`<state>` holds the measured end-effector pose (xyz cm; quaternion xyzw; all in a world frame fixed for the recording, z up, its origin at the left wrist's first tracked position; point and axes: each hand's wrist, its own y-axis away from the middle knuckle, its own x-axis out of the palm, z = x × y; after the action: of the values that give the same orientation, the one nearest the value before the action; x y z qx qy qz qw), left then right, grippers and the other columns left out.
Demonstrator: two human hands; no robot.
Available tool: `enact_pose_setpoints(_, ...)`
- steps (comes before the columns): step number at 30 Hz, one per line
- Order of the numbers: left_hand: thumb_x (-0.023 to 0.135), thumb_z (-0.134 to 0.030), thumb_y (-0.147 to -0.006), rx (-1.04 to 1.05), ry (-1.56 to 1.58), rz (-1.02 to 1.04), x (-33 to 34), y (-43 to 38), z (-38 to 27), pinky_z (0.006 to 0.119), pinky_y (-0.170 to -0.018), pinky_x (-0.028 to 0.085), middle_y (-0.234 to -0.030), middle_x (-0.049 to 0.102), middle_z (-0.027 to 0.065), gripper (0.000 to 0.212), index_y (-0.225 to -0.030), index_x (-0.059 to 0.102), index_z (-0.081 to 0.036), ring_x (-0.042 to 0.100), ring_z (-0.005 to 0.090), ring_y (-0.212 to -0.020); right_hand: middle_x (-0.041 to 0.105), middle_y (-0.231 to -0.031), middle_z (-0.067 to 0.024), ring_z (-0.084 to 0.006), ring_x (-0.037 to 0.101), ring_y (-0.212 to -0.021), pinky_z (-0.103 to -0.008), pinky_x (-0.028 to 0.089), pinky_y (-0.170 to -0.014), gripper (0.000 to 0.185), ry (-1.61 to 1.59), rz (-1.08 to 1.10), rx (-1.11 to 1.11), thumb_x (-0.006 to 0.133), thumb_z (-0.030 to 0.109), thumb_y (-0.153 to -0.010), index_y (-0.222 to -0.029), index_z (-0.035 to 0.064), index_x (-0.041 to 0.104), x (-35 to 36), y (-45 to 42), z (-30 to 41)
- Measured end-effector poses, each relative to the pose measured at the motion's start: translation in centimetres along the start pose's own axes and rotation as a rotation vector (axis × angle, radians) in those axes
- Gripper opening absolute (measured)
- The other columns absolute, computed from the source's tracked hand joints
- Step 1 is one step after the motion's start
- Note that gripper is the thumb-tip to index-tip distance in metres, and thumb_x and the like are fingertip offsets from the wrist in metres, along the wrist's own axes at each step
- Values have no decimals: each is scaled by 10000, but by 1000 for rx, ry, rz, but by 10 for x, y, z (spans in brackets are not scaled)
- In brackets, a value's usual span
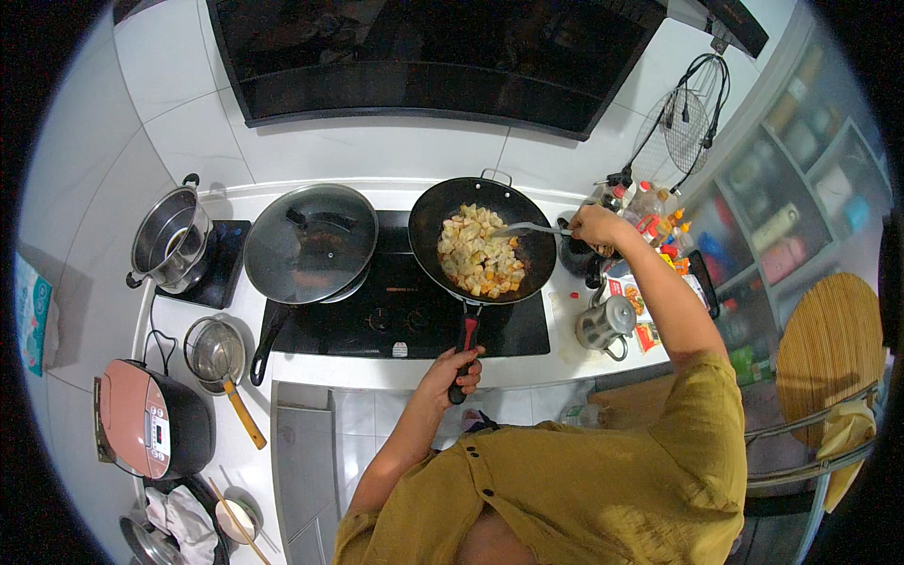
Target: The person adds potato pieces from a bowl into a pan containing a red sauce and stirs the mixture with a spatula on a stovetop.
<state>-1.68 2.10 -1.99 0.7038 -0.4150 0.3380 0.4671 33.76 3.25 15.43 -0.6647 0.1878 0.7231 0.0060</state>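
Note:
A black wok [424, 247] stands on the right burner of the black glass cooktop [318, 335]. Diced pale and orange food [480, 254] lies inside it. My left hand [452, 374] is closed around the wok's black and red handle [469, 339], at the front edge of the counter. With my right hand [597, 227], past the wok's right rim, I grip the end of a spatula [530, 227]. The spatula's head rests among the food, partly hidden by it. Left of the wok, a black-handled pan is covered with a glass lid [311, 247].
At the left are a steel pot [169, 240] on a small hob, a wire strainer [215, 349] and a pink rice cooker [134, 417]. A metal pitcher [607, 321] and sauce bottles [660, 205] stand at the right. A range hood [424, 92] hangs above.

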Motion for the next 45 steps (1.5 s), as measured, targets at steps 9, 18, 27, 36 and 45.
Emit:
enact_pose_setpoints(9, 505, -158, -891, -21, 0, -2, 1, -1, -1, 224, -381, 289, -626, 458, 15, 165, -1032, 482, -76, 365, 60, -412, 651, -722, -167, -287, 653, -704, -381, 517, -614, 193, 261, -5, -47, 559, 110, -719, -849, 8, 659, 32, -55, -5)
enact_pose_setpoints(18, 511, -176, -891, 15, -31, -21, -1, 0, 0, 229, -359, 282, -627, 462, 17, 200, -1056, 496, -64, 355, 62, -399, 656, -885, -153, -305, 639, -850, -394, 524, -718, 180, 484, -10, -20, 561, 113, -704, -837, 64, 672, 24, -22, 78)
enact_pose_setpoints(27, 528, -159, -885, 18, 5, 12, -2, 1, -2, 228, -351, 285, -627, 478, 22, 179, -1032, 515, -58, 373, 71, -398, 646, -914, -184, -328, 625, -872, -410, 488, -784, 256, 60, -27, 52, 522, 126, -746, -946, 78, 674, 18, -47, 62)
enact_pose_setpoints(36, 519, -178, -886, -17, -38, 0, -6, -1, -3, 226, -383, 293, -634, 460, 18, 151, -1016, 496, -104, 361, 63, -416, 636, -770, -239, -322, 643, -629, -389, 507, -560, 209, 30, 112, 134, 506, 98, -749, -826, -40, 643, -3, -61, 89)
enact_pose_setpoints(45, 514, -158, -888, -12, 9, 0, -3, 3, -3, 217, -357, 290, -626, 465, 10, 171, -1041, 517, -82, 368, 58, -408, 633, -922, -231, -347, 630, -861, -410, 509, -750, 245, 154, 123, 136, 558, 118, -731, -893, -46, 642, -6, -73, 109)
